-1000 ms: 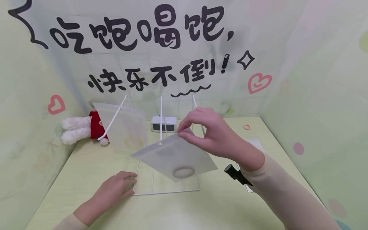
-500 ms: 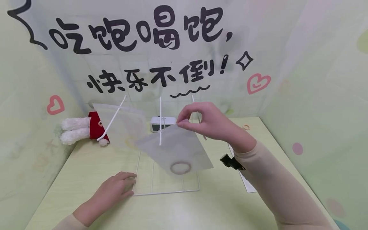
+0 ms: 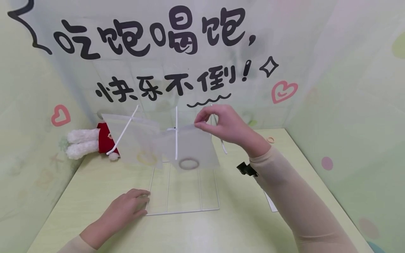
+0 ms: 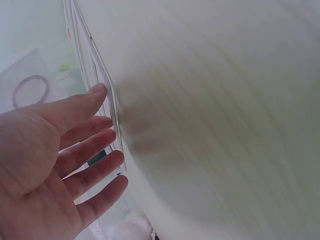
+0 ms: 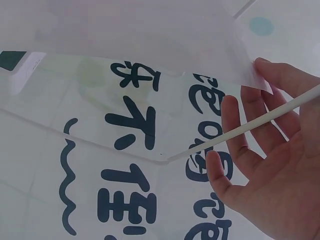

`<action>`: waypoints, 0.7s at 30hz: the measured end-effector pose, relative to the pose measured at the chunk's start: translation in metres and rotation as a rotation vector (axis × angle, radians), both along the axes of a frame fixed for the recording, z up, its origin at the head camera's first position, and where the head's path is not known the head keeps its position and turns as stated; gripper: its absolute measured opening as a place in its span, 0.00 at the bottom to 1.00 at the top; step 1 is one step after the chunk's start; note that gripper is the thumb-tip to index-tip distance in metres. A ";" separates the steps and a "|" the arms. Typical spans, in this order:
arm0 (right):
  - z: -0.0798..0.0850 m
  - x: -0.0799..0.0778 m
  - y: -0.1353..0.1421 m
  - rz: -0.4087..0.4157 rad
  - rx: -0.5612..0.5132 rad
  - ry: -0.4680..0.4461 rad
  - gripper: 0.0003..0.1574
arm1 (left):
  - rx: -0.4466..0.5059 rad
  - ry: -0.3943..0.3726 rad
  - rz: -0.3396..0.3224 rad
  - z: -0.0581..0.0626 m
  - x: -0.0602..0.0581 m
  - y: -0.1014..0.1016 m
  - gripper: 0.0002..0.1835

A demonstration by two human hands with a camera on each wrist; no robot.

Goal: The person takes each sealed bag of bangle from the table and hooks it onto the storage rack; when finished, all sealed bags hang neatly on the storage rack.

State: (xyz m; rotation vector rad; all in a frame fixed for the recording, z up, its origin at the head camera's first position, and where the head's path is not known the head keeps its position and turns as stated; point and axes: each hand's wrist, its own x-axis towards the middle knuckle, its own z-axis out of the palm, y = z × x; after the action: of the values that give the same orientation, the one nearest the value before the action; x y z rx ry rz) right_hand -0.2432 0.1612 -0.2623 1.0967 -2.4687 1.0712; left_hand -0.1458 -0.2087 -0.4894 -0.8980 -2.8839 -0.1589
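My right hand (image 3: pixel 221 121) pinches the top corner of a translucent plastic bag (image 3: pixel 202 149) between thumb and index finger. Inside that bag lies a brownish ring (image 3: pixel 189 169). The bag is at the middle prong (image 3: pixel 176 144) of a white wire rack. Another translucent bag (image 3: pixel 142 138), with a yellowish ring in it, hangs at the left prong (image 3: pixel 123 128). My left hand (image 3: pixel 126 207) rests on the table, its relaxed fingertips touching the left side of the rack's base (image 3: pixel 183 212). In the right wrist view, the bag's corner (image 5: pixel 260 82) sits under my thumb.
A plush toy (image 3: pixel 83 142) with a red top lies at the back left. The white clock (image 3: pixel 172 129) is mostly hidden behind the bag. At the back right lies a small orange ring (image 3: pixel 270 140); a white sheet (image 3: pixel 270 202) is partly under my right forearm.
My right hand has moved up, back and slightly left with the bag, bringing its top edge to the middle prong. My left hand has stayed at the rack's base.
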 end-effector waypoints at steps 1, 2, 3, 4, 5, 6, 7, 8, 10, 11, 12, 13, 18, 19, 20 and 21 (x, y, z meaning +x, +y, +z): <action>-0.001 -0.002 0.000 -0.003 0.000 -0.001 0.02 | 0.001 0.000 0.000 0.000 0.000 0.000 0.18; -0.001 -0.003 0.000 -0.004 0.000 -0.004 0.02 | 0.002 0.000 -0.002 -0.001 0.000 0.000 0.18; -0.001 -0.004 0.000 -0.005 -0.001 -0.008 0.02 | 0.003 0.001 -0.005 -0.001 0.000 0.000 0.18; -0.001 -0.005 0.000 -0.007 -0.001 -0.014 0.02 | 0.004 0.002 -0.008 -0.001 0.000 0.001 0.18; -0.002 -0.006 0.000 -0.007 -0.003 -0.020 0.02 | 0.005 0.003 -0.010 -0.002 0.000 0.000 0.18; -0.002 -0.006 0.001 -0.012 -0.004 -0.025 0.02 | 0.010 0.008 -0.013 -0.002 0.000 0.000 0.18; -0.003 -0.007 0.002 -0.015 -0.007 -0.026 0.02 | 0.012 0.010 -0.015 -0.002 0.000 0.000 0.18; -0.003 -0.007 0.003 -0.021 -0.012 -0.023 0.02 | 0.015 0.015 -0.017 -0.002 0.000 0.000 0.18; -0.005 -0.006 0.007 -0.035 -0.033 -0.005 0.03 | 0.022 0.024 -0.019 -0.001 0.000 -0.001 0.18; -0.006 -0.006 0.009 -0.040 -0.050 0.010 0.03 | 0.024 0.026 -0.021 -0.001 0.000 -0.002 0.18; -0.007 -0.006 0.012 -0.046 -0.069 0.029 0.04 | 0.024 0.028 -0.022 -0.002 -0.001 -0.002 0.18; -0.008 -0.006 0.016 -0.050 -0.089 0.050 0.05 | 0.023 0.026 -0.022 -0.001 -0.001 -0.003 0.18; -0.014 -0.003 0.041 -0.091 -0.166 0.130 0.08 | 0.023 0.015 -0.012 -0.001 0.000 -0.004 0.18; -0.016 -0.002 0.047 -0.105 -0.170 0.141 0.08 | 0.027 0.014 -0.011 0.000 0.000 -0.004 0.18; -0.018 -0.001 0.053 -0.120 -0.168 0.150 0.09 | 0.027 0.012 -0.012 -0.001 0.000 -0.004 0.18; -0.020 0.001 0.060 -0.136 -0.162 0.157 0.09 | 0.031 0.009 -0.014 -0.001 0.000 -0.003 0.18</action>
State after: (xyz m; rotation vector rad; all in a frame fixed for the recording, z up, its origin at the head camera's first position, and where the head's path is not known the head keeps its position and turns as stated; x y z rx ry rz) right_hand -0.2425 0.2208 -0.2819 0.9140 -2.2556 1.0792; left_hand -0.1460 -0.2119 -0.4906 -0.9108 -2.8591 -0.1995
